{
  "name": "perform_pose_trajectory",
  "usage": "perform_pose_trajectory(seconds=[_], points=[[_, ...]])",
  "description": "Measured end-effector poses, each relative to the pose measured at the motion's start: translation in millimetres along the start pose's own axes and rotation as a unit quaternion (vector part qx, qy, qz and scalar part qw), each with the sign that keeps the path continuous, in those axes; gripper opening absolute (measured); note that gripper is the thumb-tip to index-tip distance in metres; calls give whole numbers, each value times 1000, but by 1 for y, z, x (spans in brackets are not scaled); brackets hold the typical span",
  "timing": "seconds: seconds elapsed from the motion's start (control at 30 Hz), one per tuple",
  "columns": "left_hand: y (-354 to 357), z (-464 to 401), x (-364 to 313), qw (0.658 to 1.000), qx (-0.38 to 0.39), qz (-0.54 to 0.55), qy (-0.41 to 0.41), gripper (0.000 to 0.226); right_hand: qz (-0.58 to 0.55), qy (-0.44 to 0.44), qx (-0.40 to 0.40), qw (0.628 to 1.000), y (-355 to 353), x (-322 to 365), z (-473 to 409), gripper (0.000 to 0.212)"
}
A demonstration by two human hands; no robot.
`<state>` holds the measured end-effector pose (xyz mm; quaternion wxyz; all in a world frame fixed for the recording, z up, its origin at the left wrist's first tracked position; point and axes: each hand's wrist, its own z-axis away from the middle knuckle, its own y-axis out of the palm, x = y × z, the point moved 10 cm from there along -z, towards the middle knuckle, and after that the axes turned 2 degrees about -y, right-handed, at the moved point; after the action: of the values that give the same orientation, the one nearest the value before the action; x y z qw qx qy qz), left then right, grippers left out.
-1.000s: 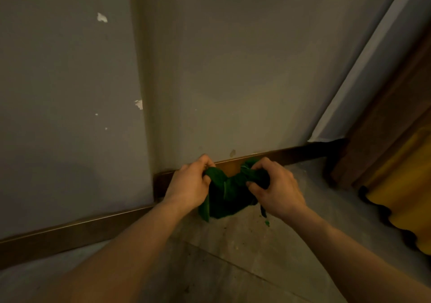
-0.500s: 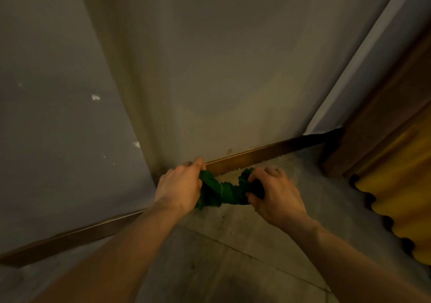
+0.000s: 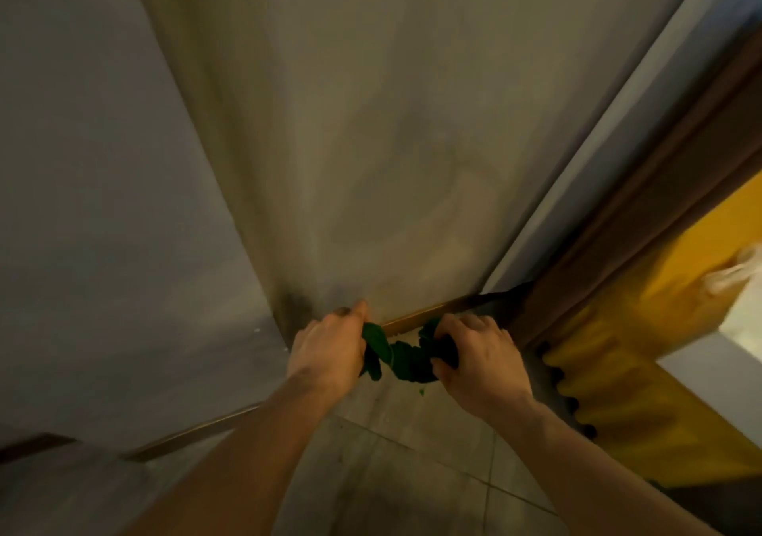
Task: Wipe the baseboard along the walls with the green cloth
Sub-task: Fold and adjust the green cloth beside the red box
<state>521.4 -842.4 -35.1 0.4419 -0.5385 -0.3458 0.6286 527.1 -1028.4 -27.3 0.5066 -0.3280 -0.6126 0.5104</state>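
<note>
- At the far left we see the grey wall [image 3: 103, 205], with a strip of brown baseboard [image 3: 194, 432] running along its foot, down towards the tiled floor [image 3: 412, 453].
- Next comes the inner corner, where a second, beige-lit wall [image 3: 371, 123] meets the grey one; the plaster just above the floor there is darkly smudged.
- Our left hand [image 3: 328, 350] sits low in that corner, fingers curled round the left end of the green cloth [image 3: 402, 358]; the forefinger and thumb tips poke up against the wall.
- The cloth is bunched and twisted into a short rope stretched between our two hands, just in front of the baseboard and just above the floor. Whether it touches the wood we cannot tell.
- Behind the cloth a short piece of baseboard shows, lighter along its top edge.
- Our right hand [image 3: 478, 358] grips the other end of the cloth, knuckles up, fingers folded over the wad.
- Right of that hand stands a dark brown door frame [image 3: 618, 222], and beside it a yellow ribbed thing [image 3: 618, 350] with a scalloped dark edge along the floor.
- At the far right edge something pale and blurred shows; we cannot make it out.
</note>
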Motion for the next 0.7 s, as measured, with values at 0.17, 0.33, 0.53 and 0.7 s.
perform_pose_trajectory(seconds=[0.17,0.33,0.53,0.7], points=[[-118,30,-55,1000,0,-26,14,18,1,17,-11,1000,-125,43,13,30],[-212,59,-93,999,-8,-32,19,23,1,15,-20,1000,-220,83,27,31],[-280,97,-115,998,-38,-50,3,24,4,-14,-47,999,-297,117,46,28],[-316,131,-127,995,-67,-65,-28,21,-3,-49,-46,998,-337,135,54,28]])
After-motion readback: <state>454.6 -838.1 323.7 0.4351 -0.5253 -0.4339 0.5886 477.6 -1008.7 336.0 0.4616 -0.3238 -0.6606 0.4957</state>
